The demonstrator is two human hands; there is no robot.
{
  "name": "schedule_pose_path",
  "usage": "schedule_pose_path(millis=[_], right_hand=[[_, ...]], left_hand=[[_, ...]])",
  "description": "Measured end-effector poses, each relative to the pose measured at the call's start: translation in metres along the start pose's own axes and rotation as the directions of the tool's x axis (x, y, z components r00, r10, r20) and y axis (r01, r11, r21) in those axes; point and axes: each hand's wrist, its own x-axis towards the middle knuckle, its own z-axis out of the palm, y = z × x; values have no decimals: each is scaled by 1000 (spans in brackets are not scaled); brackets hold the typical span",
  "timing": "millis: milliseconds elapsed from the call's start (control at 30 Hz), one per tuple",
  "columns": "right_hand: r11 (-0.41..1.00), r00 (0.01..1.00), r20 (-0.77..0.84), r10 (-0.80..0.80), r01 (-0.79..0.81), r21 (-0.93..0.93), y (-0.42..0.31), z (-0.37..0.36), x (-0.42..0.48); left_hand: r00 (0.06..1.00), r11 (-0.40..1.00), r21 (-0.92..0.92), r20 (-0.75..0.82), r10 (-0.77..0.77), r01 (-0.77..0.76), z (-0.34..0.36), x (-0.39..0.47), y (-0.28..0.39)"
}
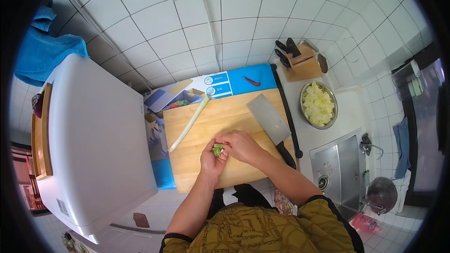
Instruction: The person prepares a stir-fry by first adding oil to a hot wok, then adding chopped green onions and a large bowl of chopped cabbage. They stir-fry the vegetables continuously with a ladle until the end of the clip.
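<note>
Above the wooden cutting board (197, 161), my left hand (212, 160) is cupped around chopped green pieces (217, 149), which look like cut scallion or leek. My right hand (240, 146) meets it from the right, its fingertips touching the edge of the cupped palm; whether they pinch a piece cannot be told. A long pale stalk (190, 124), like leek or scallion, lies slanted along the board's left side. The cleaver (270, 117) rests on the right side, its black handle pointing towards me. Beyond the board, a red chili pepper (251, 81) lies on the blue printed surface.
A metal bowl of torn cabbage leaves (318, 104) stands on the counter at the right, with a wooden knife block (303, 64) behind it. Nearer to me is the steel sink (332, 168). A tall white appliance (102, 140) borders the board's left side. White tiles (239, 3) cover the wall.
</note>
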Motion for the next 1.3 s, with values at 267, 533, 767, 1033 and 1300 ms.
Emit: schedule_pose_path(millis=[267, 533, 767, 1033, 1300], right_hand=[[915, 871, -426, 244, -352, -196, 86, -91, -51], [897, 929, -355, 102, -240, -371, 109, -101, -59], [950, 923, -328, 200, -265, -166, 97, -89, -58], [861, 936, -314, 162, -289, -419, 95, -81, -52], [993, 996, 38, 79, -82, 87, 2, -32, -38]], left_hand=[[999, 999, -7, -35, -38, 38, 19, -6, -10], [997, 997, 21, -37, -67, 68, 17, -6, -21], [995, 997, 25, -72, -68, 70, 15, -10, -24], [994, 995, 44, -67, -84, 87, 6, -14, -33], [997, 996, 27, -4, -80, 80, -3, -11, -39]])
